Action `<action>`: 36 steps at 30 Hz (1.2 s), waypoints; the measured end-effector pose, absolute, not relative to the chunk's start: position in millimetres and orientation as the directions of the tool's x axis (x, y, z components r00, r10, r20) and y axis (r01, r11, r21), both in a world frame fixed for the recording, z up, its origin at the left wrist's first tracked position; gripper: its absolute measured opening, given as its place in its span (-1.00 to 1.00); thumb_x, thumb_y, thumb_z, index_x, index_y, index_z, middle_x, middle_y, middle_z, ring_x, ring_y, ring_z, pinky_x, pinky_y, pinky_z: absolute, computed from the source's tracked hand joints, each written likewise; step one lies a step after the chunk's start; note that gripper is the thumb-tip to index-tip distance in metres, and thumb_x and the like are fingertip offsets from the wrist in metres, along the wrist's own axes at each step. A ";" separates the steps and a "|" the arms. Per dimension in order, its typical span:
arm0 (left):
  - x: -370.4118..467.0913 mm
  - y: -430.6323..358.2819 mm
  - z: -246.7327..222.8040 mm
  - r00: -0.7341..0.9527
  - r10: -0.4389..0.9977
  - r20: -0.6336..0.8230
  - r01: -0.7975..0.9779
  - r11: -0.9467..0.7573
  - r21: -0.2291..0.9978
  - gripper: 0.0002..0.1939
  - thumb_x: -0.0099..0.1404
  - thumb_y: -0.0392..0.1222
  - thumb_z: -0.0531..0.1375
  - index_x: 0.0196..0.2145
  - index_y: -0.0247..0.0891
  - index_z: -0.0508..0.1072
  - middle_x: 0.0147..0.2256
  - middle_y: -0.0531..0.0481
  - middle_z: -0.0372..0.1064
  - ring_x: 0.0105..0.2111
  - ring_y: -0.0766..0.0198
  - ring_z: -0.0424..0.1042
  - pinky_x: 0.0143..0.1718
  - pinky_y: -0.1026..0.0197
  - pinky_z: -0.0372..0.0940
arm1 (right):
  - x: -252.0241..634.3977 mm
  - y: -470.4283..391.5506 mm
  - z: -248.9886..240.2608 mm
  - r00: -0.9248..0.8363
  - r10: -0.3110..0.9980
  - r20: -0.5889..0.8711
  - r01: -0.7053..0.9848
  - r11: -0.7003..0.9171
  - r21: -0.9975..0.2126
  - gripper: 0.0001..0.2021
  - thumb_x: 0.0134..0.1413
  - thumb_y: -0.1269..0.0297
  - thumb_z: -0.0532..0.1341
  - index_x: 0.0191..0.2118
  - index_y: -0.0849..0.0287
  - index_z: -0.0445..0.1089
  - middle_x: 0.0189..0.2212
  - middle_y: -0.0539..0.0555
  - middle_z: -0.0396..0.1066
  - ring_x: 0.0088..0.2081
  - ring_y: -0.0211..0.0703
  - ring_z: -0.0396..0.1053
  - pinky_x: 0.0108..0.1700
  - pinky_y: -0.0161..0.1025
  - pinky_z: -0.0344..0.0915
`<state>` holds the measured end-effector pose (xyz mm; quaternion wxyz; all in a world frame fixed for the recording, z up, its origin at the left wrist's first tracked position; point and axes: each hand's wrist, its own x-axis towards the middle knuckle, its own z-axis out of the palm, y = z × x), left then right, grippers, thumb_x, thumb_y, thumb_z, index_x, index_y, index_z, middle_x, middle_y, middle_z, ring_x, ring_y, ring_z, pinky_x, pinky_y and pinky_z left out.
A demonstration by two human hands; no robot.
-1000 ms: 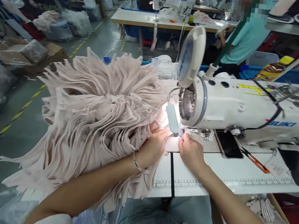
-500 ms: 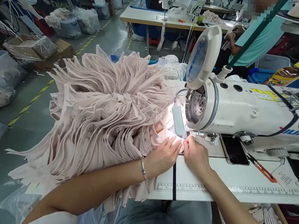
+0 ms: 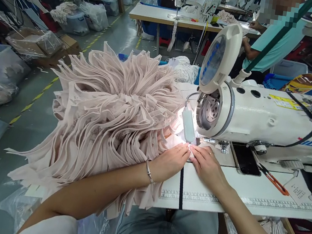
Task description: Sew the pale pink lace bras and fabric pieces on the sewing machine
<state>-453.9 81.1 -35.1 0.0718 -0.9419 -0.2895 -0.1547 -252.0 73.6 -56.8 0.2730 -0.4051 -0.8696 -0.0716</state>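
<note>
pinching pale pink fabric piece [image 3: 190, 154] beside juki sewing machine [image 3: 246, 117]: left hand [image 3: 171, 163], right hand [image 3: 209, 169], fingertips [image 3: 184, 148] close together. fabric pile [image 3: 109, 114], against left forearm [image 3: 98, 186], overhanging front edge [image 3: 203, 210]. ruler-marked tabletop [image 3: 200, 183]: margin between hands and edge.

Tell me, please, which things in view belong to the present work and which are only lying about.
Seemingly in use: left hand, right hand, pale fabric between them, sewing machine, fabric pile.

Apparently just lying nearby: phone, orange-handled tool, paper slip, drink bottle.
</note>
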 end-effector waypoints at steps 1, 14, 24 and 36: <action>-454.5 81.1 -32.0 0.760 0.558 0.334 0.601 -0.799 -0.033 -0.72 0.51 -0.40 -0.12 -0.03 -0.42 0.36 -0.03 -0.25 0.42 0.05 0.13 0.41 0.20 0.04 0.23 | -254.7 74.3 -54.6 -0.521 0.668 0.531 0.760 0.647 -0.067 -0.69 0.37 0.33 0.09 0.09 0.30 0.44 -0.05 0.24 0.51 -0.05 0.00 0.36 0.04 -0.09 0.35; -435.4 82.5 -39.6 0.841 0.468 0.273 0.535 -0.794 -0.288 -0.62 0.48 -0.41 -0.09 0.11 -0.66 0.35 0.06 -0.40 0.42 0.11 0.02 0.41 0.24 0.00 0.15 | -243.5 93.0 -62.9 -0.522 0.717 0.461 0.814 0.580 0.019 -0.57 0.36 0.48 -0.09 0.09 0.20 0.46 -0.07 0.20 0.55 -0.05 0.00 0.45 -0.03 -0.05 0.34; -435.1 84.9 -41.2 0.832 0.491 0.259 0.553 -0.779 -0.297 -0.57 0.49 -0.43 -0.16 0.14 -0.65 0.33 0.08 -0.38 0.42 0.11 0.05 0.43 0.25 0.04 0.19 | -235.9 99.0 -73.7 -0.486 0.780 0.394 0.811 0.571 -0.130 -0.50 0.30 0.50 -0.11 0.16 0.15 0.44 0.01 0.19 0.53 0.02 -0.02 0.47 0.09 0.01 0.40; -435.7 90.0 -38.4 0.796 0.567 0.214 0.599 -0.789 -0.138 -0.60 0.50 -0.45 -0.15 0.15 -0.57 0.32 0.07 -0.37 0.41 0.09 0.07 0.44 0.14 0.03 0.32 | -238.1 102.2 -78.6 -0.422 0.847 0.324 0.867 0.481 -0.127 -0.52 0.27 0.48 -0.08 0.12 0.10 0.46 -0.04 0.19 0.53 -0.06 0.05 0.47 0.01 0.03 0.41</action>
